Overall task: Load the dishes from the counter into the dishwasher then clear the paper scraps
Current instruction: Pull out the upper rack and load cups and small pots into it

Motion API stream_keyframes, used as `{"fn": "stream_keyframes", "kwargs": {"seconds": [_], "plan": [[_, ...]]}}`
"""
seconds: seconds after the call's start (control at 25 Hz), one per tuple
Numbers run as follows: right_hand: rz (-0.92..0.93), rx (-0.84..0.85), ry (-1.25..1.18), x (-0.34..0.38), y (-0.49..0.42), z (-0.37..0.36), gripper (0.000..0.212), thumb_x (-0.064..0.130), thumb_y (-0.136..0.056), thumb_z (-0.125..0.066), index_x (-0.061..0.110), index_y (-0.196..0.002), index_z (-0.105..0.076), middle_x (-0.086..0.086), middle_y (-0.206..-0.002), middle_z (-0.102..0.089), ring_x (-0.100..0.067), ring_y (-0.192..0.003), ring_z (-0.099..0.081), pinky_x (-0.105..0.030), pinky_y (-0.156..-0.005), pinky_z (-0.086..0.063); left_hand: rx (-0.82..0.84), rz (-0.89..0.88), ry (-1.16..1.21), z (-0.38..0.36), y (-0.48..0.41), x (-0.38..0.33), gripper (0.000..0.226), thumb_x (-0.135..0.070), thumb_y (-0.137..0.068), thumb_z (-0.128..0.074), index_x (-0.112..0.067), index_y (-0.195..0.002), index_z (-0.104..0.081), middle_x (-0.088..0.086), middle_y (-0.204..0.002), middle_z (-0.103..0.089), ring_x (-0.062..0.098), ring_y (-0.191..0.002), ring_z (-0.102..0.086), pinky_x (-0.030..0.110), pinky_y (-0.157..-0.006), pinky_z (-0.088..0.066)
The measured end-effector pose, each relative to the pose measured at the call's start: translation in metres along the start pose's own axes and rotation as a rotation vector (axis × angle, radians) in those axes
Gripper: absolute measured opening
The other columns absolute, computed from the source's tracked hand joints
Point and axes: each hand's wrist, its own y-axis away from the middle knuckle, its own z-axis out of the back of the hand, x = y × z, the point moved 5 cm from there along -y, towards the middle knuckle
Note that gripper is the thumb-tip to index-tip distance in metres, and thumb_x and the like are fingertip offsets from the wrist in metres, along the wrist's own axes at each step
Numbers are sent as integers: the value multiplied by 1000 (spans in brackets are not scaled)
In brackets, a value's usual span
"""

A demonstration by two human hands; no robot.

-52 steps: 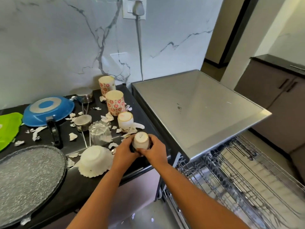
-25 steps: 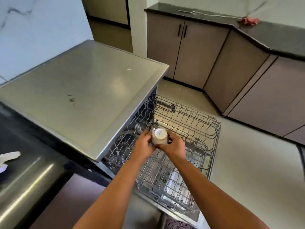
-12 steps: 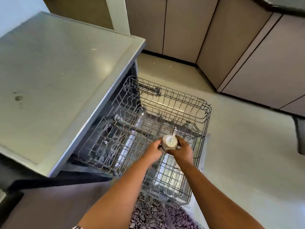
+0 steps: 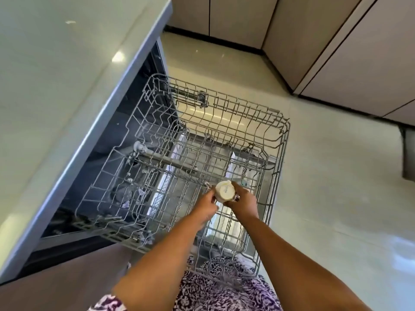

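Cup (image 4: 225,191) gripped base-up between left hand (image 4: 207,205) and right hand (image 4: 245,202).

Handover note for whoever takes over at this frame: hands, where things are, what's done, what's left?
Hands: left hand and right hand both grip the cream cup, held upside down.
Where: the cup is over the pulled-out wire rack of the dishwasher.
Done: cup is at the rack, not yet set down.
Left: seat the cup in the rack. The counter and paper scraps are out of view.
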Motion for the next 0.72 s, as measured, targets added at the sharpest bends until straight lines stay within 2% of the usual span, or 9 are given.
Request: {"fn": "stream_keyframes", "kwargs": {"seconds": [0.2,0.32,0.44,0.56,0.64,0.72], "plan": [[-45,39,40,-7,-5,-15,73,10,-75,-75,15,-140,-42,-5,-131,-58,-16,-118,-54,-16,-91,-36,33,26,-37,1,-11,12,64,5,-90,-46,-25,-144,-32,8,-136,-50,20,-111,-51,31,-88,-44],[-93,41,32,-6,-5,-17,70,7,-80,-70,15,-141,-38,-4,-134,-55,-15,-121,-51,-13,-89,-32,48,27,-74,2,-14,16,64,2,-89,-47,-27,-143,-33,9,-136,-50,25,-116,-52,39,-97,-47],[-94,43,122,0,-2,-15,69,4,-84,-63,17,-144,-32,-4,-136,-53,-18,-122,-51,-17,-89,-38,62,31,-54,5,-9,14,66,3,-88,-47,-29,-144,-31,8,-137,-49,26,-114,-54,44,-97,-48],[-100,30,166,10,6,-12,67,-1,-86,-56,17,-145,-30,-7,-137,-52,-21,-120,-52,-24,-91,-43,74,26,30,11,4,9,64,9,-88,-43,-22,-144,-34,7,-140,-46,24,-122,-48,40,-102,-43],[-120,17,133,16,12,-11,67,-10,-86,-46,18,-144,-32,-10,-139,-49,-22,-113,-56,-26,-79,-48,83,7,62,14,12,7,63,10,-88,-43,-20,-143,-35,7,-144,-43,24,-128,-43,39,-106,-38],[-122,5,121,21,19,-11,67,-13,-85,-37,18,-144,-33,-11,-138,-50,-21,-109,-58,-22,-68,-45,79,-15,84,15,19,7,64,10,-88,-43,-23,-143,-36,6,-146,-41,24,-130,-41,42,-108,-36]]}}
